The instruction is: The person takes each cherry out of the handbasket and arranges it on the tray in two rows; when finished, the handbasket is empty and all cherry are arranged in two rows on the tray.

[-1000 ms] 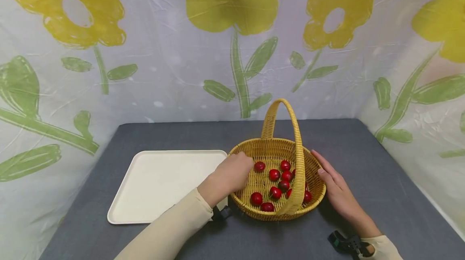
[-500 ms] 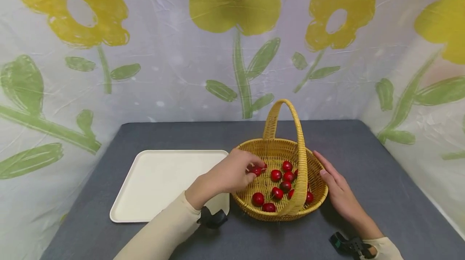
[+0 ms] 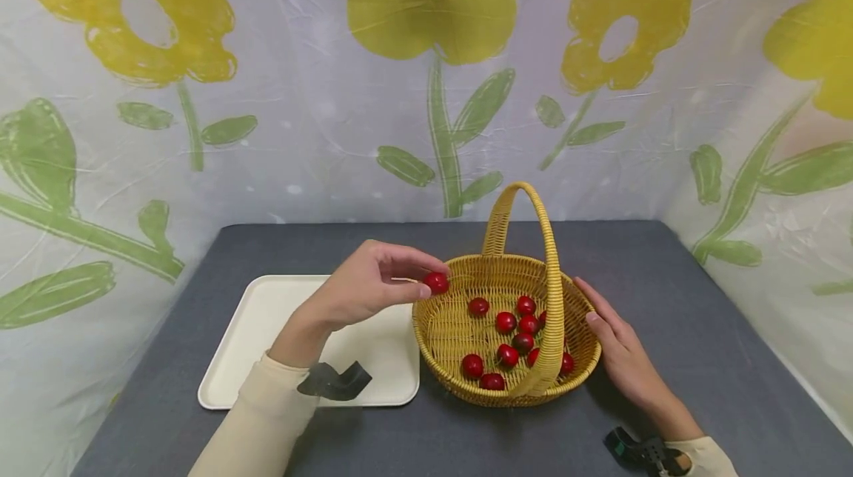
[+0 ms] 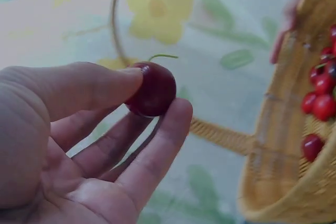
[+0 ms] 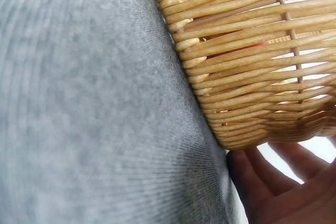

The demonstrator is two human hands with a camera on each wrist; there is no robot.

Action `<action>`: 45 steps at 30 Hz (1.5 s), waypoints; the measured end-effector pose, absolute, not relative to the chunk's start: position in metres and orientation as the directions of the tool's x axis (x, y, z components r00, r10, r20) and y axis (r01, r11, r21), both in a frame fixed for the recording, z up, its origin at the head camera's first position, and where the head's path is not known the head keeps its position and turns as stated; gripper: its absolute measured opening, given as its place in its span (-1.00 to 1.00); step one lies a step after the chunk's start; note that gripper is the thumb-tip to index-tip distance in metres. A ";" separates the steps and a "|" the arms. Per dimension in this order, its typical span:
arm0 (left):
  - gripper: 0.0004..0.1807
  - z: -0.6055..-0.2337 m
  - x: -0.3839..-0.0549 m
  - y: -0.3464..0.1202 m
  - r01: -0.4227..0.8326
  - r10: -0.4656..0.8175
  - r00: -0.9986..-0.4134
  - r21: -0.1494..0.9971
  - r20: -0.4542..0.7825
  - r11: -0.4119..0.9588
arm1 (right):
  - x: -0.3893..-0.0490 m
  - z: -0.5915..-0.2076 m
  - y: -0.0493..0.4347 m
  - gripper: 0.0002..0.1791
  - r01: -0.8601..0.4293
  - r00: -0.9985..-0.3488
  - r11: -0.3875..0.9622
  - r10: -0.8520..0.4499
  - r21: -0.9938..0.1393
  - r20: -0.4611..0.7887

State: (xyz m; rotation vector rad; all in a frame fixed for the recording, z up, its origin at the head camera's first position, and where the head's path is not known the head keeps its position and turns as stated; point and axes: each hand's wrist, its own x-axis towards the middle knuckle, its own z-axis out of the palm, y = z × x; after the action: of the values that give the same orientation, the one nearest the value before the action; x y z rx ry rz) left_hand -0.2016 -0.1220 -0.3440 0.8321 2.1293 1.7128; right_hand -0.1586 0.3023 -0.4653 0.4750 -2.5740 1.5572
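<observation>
A dark red cherry (image 3: 436, 283) is pinched between the thumb and fingers of my left hand (image 3: 363, 288), raised just over the left rim of the yellow wicker basket (image 3: 443, 366). In the left wrist view the cherry (image 4: 155, 90) shows a short green stem. Several more cherries (image 3: 505, 323) lie on the basket floor, mostly toward its right half; the handle partly hides some. My right hand (image 3: 626, 358) rests against the basket's right side, its fingers extended along the outer wall and the thumb at the rim. The right wrist view shows fingers (image 5: 302, 163) touching the wicker.
A white rectangular tray (image 3: 266, 336) lies left of the basket, partly behind my left hand and forearm. The basket's tall arched handle (image 3: 552, 269) rises over its middle. Dark grey cloth (image 3: 373, 240) covers the table, and a flower-printed sheet (image 3: 300, 129) hangs behind.
My left hand has come up and left out of the basket, carrying one cherry; another cherry that was behind its fingers now shows. The right hand and basket have stayed put.
</observation>
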 end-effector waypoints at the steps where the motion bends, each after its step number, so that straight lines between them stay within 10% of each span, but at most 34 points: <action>1: -0.64 -0.342 -0.203 -0.127 0.248 0.579 -0.804 0.962 0.136 0.118 | -0.158 -0.465 0.302 -0.40 -0.313 -0.947 0.430 -0.213 -0.847 0.241; 13: -0.62 -0.344 -0.220 -0.171 0.206 0.413 -0.897 0.975 0.156 0.080 | -0.159 -0.466 0.304 -0.40 -0.313 -0.948 0.442 -0.205 -0.841 0.245; 45: -0.68 -0.436 -0.251 -0.127 0.209 0.274 -0.960 0.813 0.063 0.544 | -0.158 -0.463 0.302 -0.40 -0.329 -0.942 0.444 -0.223 -0.834 0.253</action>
State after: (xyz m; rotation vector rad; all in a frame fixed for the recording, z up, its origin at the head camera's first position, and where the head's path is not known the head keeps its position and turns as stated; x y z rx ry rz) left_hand -0.2507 -0.1265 -0.4365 0.4219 2.6973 1.4057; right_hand -0.1577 0.3018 -0.4635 0.4940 -2.5783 1.5250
